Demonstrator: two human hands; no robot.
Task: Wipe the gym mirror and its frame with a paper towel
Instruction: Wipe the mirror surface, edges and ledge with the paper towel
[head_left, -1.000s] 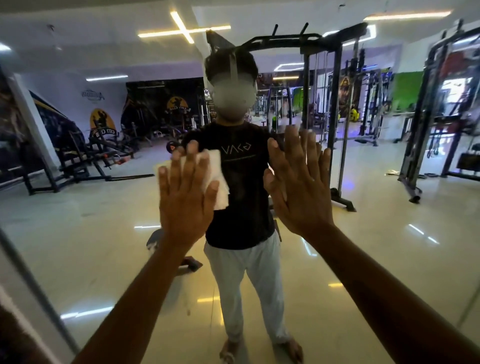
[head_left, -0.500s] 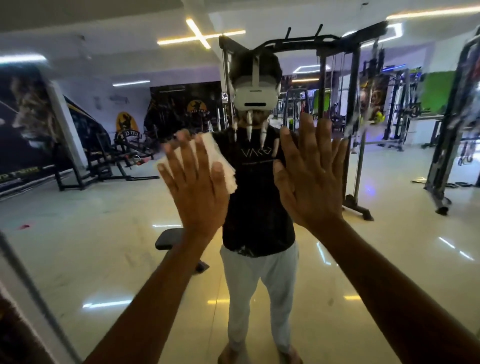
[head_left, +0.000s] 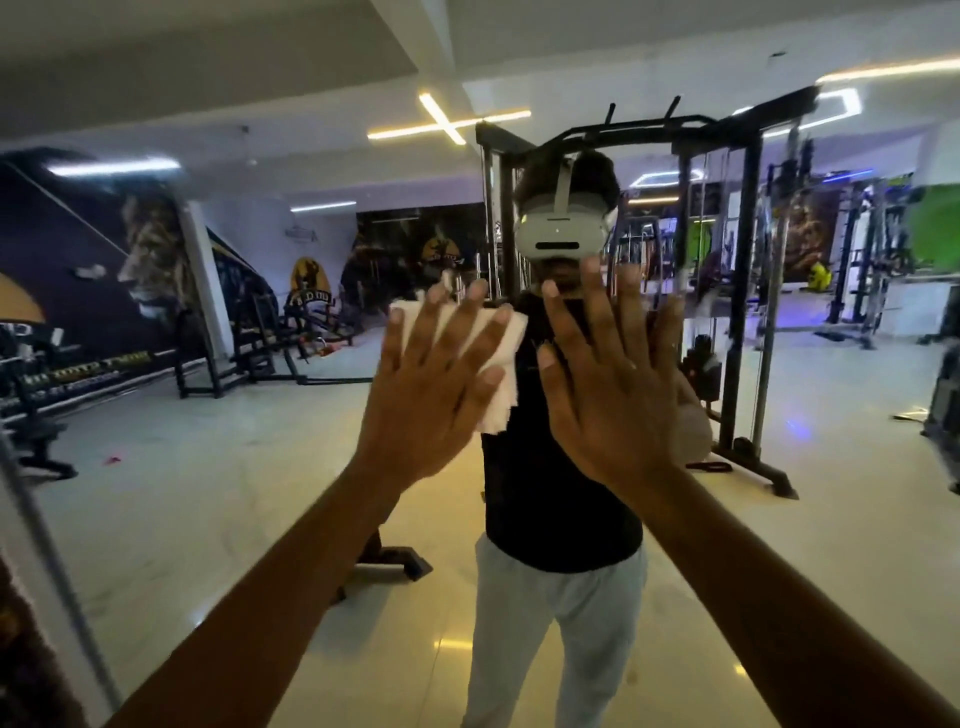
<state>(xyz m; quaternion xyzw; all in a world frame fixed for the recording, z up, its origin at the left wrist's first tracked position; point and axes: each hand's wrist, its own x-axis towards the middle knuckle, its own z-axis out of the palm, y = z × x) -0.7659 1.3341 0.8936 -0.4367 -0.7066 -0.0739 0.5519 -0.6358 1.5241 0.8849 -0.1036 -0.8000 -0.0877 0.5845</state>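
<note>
The gym mirror (head_left: 218, 509) fills almost the whole view and reflects a person in a black shirt with a headset. My left hand (head_left: 431, 395) lies flat on the glass with fingers spread, pressing a white paper towel (head_left: 501, 364) against it; the towel sticks out above and to the right of the fingers. My right hand (head_left: 613, 384) is pressed flat on the glass just to the right, fingers apart and holding nothing. The mirror's frame (head_left: 47, 582) runs as a pale slanted strip along the lower left.
A dark patterned wall (head_left: 21, 670) shows beyond the frame at the bottom left corner. The glass reflects a cable machine (head_left: 743, 312), weight racks, a bench (head_left: 395, 564) and a glossy floor behind me.
Both hands have slid upward on the glass and now sit in front of the reflected chest and chin. The towel moved up with my left hand. My view has tilted up.
</note>
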